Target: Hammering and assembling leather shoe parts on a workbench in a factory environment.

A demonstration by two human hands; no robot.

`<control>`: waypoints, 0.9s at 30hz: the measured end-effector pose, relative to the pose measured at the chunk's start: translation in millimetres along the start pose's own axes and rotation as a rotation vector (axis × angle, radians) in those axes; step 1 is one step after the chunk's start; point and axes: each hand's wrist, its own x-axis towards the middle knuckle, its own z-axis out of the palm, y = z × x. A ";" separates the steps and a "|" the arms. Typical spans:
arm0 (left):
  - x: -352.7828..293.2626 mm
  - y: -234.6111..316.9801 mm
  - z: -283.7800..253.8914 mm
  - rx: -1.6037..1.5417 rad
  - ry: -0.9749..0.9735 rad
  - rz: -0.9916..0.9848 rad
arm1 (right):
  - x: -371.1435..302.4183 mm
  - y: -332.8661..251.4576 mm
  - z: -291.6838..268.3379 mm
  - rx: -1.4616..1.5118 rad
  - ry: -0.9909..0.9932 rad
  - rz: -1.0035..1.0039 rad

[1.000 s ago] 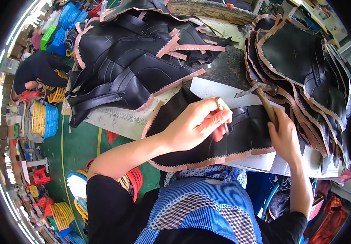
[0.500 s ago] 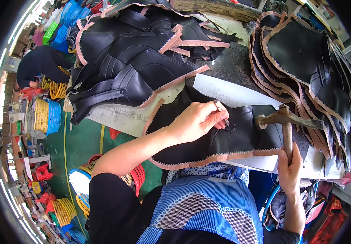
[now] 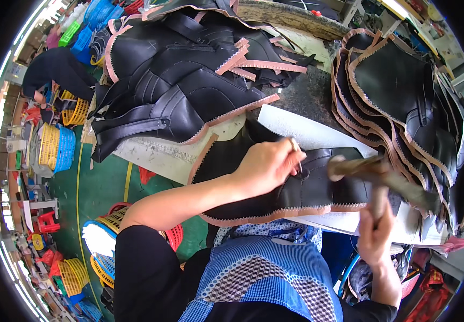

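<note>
Crowded workshop bench (image 3: 291,99), stacks of black leather pieces with pinked tan edges left and right. One black leather piece (image 3: 275,185) lies flat at the bench's near edge. Left hand (image 3: 267,166) presses it down, pinching a small metal punch (image 3: 296,150) upright. Right hand (image 3: 374,236) grips a hammer (image 3: 374,174), head raised just beside the punch. Looks like mid-punching; next strike needs a square hit clear of the fingers.

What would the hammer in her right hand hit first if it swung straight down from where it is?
Probably the black leather piece on the bench, beside the left hand holding a small punch; depth is unclear. The right hand grips the hammer.
</note>
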 end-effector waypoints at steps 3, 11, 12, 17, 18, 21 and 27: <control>-2.0 -6.6 0.6 -0.167 0.017 0.003 | 6.3 -4.6 -2.2 0.199 0.084 0.102; -1.2 -4.7 4.4 0.081 0.067 0.206 | 4.3 -4.2 -4.4 0.278 0.145 0.203; -3.5 -5.1 6.8 0.197 0.104 0.290 | 7.9 -20.8 -5.5 0.375 0.184 0.084; -6.6 9.2 13.9 0.568 0.204 0.563 | 10.0 -24.1 -9.9 -0.411 0.064 -0.435; -6.6 8.3 13.2 0.589 0.199 0.574 | 23.0 -34.1 3.4 -0.297 -0.176 -0.193; -6.3 -3.1 8.0 0.287 0.151 0.098 | 21.3 -28.5 12.6 -0.119 -0.005 -0.060; -2.9 -6.1 -15.1 -0.266 -0.035 -0.037 | 16.1 -3.6 21.0 -0.171 -0.236 0.057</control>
